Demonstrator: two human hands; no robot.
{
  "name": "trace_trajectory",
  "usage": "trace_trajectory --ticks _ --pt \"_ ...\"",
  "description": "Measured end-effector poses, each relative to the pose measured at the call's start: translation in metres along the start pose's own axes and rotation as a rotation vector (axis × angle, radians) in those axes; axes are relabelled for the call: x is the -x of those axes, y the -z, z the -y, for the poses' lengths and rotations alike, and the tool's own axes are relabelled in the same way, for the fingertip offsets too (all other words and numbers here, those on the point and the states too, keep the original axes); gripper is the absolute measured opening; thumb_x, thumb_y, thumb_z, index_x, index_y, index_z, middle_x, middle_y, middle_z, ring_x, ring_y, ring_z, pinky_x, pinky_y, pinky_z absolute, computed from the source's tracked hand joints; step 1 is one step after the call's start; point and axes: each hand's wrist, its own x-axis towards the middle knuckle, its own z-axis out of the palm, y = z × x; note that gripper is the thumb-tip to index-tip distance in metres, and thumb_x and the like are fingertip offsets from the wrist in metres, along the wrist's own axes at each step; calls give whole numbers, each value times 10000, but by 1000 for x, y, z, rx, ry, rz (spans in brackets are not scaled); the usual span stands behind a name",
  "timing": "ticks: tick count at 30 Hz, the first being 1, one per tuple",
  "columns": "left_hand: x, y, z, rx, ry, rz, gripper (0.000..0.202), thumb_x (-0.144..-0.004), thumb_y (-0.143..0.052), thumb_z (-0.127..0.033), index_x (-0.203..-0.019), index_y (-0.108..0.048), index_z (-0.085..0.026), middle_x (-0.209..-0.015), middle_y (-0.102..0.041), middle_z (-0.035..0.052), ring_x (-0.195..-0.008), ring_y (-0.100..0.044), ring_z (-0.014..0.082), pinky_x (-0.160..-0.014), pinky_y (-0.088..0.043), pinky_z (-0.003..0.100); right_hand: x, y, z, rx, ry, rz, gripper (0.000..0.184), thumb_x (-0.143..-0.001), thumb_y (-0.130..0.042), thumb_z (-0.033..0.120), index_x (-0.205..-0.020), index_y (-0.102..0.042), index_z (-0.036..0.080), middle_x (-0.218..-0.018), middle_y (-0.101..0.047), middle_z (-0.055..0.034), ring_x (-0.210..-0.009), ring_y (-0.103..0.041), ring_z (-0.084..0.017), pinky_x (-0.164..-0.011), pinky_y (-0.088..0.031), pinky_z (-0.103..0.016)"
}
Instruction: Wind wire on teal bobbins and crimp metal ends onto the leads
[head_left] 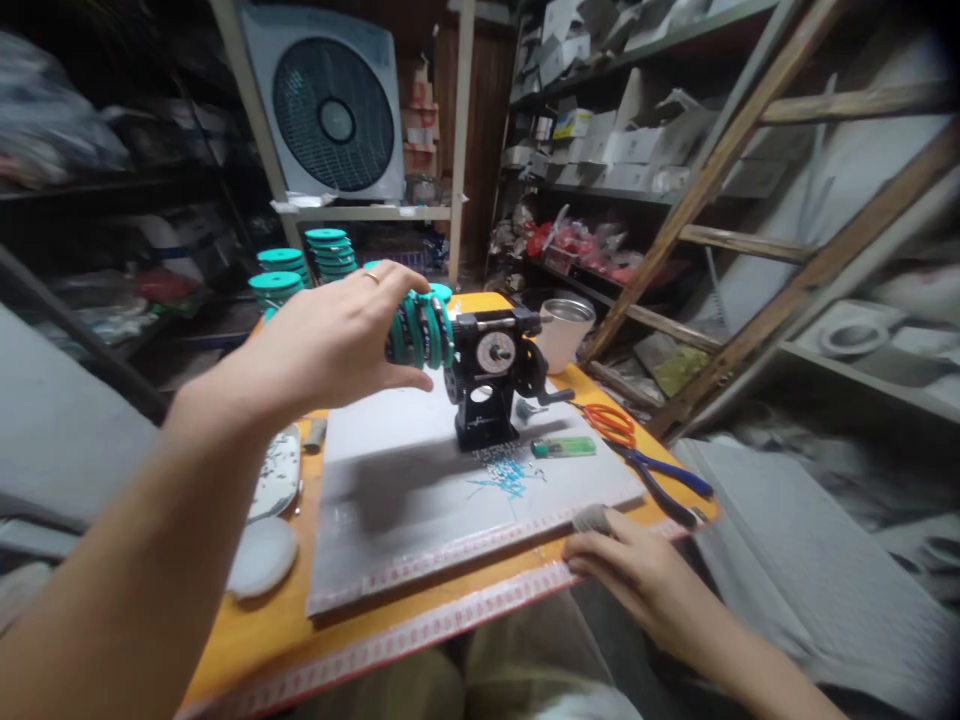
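Observation:
A hand-cranked coil winder [487, 375], black with a round white dial, stands upright on the white board [420, 480]. Several green spools [420, 330] sit side by side at its left end. My left hand [360, 330] grips them, fingers over the top and thumb below; its palm side is hidden. Down at the front right edge of the board, my right hand [622, 555] has its fingers curled together, and a grey finger cot [592, 518] covers one digit. Whatever those fingers may hold is hidden. Cut blue wire bits [506, 478] lie in front of the winder.
Pliers [667, 480], orange cord [609, 424], a green lighter [564, 447] and a pale cup [566, 335] lie to the right. Green spool stacks [328, 255] stand behind my left arm. A round lid [262, 557] and tray [277, 475] are left. A wooden ladder [720, 235] leans behind.

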Motion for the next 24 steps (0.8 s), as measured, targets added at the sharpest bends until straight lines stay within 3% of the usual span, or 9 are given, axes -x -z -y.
trace_trajectory --ticks 3,7,12,16,20,24 --pt "4 -2 -1 -73 -18 -34 808 -700 -710 -576 -1335 -407 -177 -1267 -585 120 -1133 -573 308 -933 -450 366 0 2 -3 -1 35 -55 195 -942 -446 159 -943 -621 247 -791 -590 -35 -681 -614 -175 -578 -516 -272" --pt "10 -10 -2 -97 -22 -90 764 -752 -684 -530 -1353 -394 -158 -1332 -553 136 -1204 -526 312 -967 -428 378 -21 23 2 -23 67 -289 140 -921 -493 164 -985 -571 261 -777 -623 -13 -647 -632 -162 -560 -514 -255" --pt "9 -14 1 -103 5 -110 604 -796 -633 -494 -1275 -440 -180 -1227 -616 112 -1103 -586 298 -840 -471 362 -76 48 36 -133 154 -402 136 -903 -546 125 -960 -589 241 -728 -609 10 -644 -623 -146 -647 -523 -273" --pt "3 -6 8 -69 -10 -32 560 -810 -590 -546 -1234 -442 -212 -1136 -655 79 -1004 -633 280 -747 -476 342 -127 52 68 -238 279 -510 180 -876 -605 110 -1005 -599 236 -917 -638 -23 -714 -648 -148 -674 -559 -283" --pt "-1 1 11 -19 22 34 518 -798 -572 -584 -1191 -448 -270 -1067 -670 36 -910 -656 263 -667 -462 321 -170 54 89 -125 400 -637 140 -881 -610 129 -981 -586 225 -938 -661 -29 -815 -664 -173 -766 -567 -310" --pt "-1 1 10 -4 39 32 495 -791 -573 -575 -1175 -463 -282 -1124 -651 36 -956 -644 271 -671 -455 319 -192 52 96 45 444 -656 104 -901 -580 144 -964 -568 225 -909 -688 -19 -763 -672 -169 -742 -559 -310"
